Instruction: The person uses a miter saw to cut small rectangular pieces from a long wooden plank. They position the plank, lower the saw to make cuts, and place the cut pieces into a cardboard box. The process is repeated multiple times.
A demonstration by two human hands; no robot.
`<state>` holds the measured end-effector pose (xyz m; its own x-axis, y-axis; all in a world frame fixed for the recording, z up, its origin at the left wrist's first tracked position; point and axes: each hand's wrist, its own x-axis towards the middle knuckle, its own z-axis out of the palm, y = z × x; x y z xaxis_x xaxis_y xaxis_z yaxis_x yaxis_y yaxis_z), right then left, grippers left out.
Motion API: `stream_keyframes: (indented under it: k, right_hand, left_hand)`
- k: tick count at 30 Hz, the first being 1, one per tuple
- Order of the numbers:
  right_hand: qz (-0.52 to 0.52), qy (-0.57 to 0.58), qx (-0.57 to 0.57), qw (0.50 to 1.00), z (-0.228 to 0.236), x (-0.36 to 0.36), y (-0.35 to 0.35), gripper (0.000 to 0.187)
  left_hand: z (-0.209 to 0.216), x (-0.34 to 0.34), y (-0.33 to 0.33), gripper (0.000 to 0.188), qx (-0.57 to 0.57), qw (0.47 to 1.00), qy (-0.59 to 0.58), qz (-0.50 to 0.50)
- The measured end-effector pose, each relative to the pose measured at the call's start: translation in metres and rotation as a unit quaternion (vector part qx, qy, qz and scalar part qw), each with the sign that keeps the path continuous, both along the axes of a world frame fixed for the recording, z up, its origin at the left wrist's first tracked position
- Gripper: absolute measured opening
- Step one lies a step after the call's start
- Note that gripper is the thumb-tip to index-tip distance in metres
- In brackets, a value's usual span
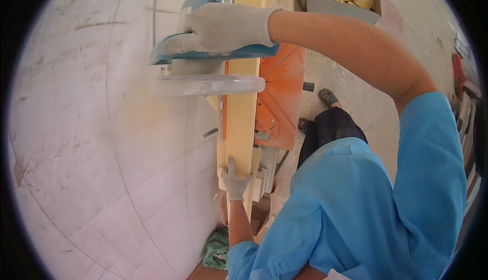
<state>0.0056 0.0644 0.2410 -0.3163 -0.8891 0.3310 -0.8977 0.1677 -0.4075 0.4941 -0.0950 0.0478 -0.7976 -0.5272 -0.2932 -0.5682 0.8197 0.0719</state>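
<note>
My right hand (223, 28), in a grey-white knit glove, grips the blue handle and housing of a power saw (249, 52); the fingers are partly hidden behind it. Below the blue part sits a clear, rounded blade guard (213, 85), directly over a long cream-yellow board (240, 122). The board lies lengthwise across an orange saw table (282, 102). My left hand (235, 182), gloved too, rests on the board nearer my body, fingers spread and pressed flat. The blade itself cannot be made out.
A white, scuffed wall (91, 127) rises close along the left. At the top right stands a carton (341, 10) with yellow offcuts in it. A green bag (217, 249) lies near the bottom. My feet (328, 97) are on the floor right of the saw table.
</note>
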Motion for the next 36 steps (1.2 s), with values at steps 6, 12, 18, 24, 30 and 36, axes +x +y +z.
stream_keyframes:
  k: [6, 12, 18, 24, 30, 36]
  right_hand:
    - [-0.024, -0.096, 0.002, 0.995, 0.016, 0.007, 0.013, 0.034]
    - [-0.062, -0.176, 0.004, 0.982, 0.011, 0.007, 0.009, 0.066]
    - [-0.060, -0.176, -0.062, 0.981, 0.003, 0.007, 0.009, 0.078]
    - [-0.087, -0.204, -0.012, 0.975, 0.001, 0.007, 0.005, 0.074]
    - [-0.004, -0.024, -0.031, 0.999, -0.003, 0.004, 0.002, 0.029]
    - [0.012, -0.012, -0.083, 0.996, -0.022, 0.005, 0.028, 0.032]
  left_hand:
    - [-0.001, -0.035, 0.001, 0.114, 0.015, 1.000, 0.012, 0.006]
    - [0.004, -0.054, 0.008, 0.113, -0.015, 0.999, 0.037, -0.021]
    - [0.005, -0.063, 0.008, 0.111, 0.015, 1.000, 0.021, 0.005]
    - [0.007, -0.068, 0.010, 0.112, -0.022, 0.998, 0.050, -0.025]
    - [0.007, -0.071, 0.008, 0.111, 0.041, 0.999, 0.014, 0.018]
    - [0.005, -0.072, 0.009, 0.111, 0.014, 1.000, 0.027, 0.006]
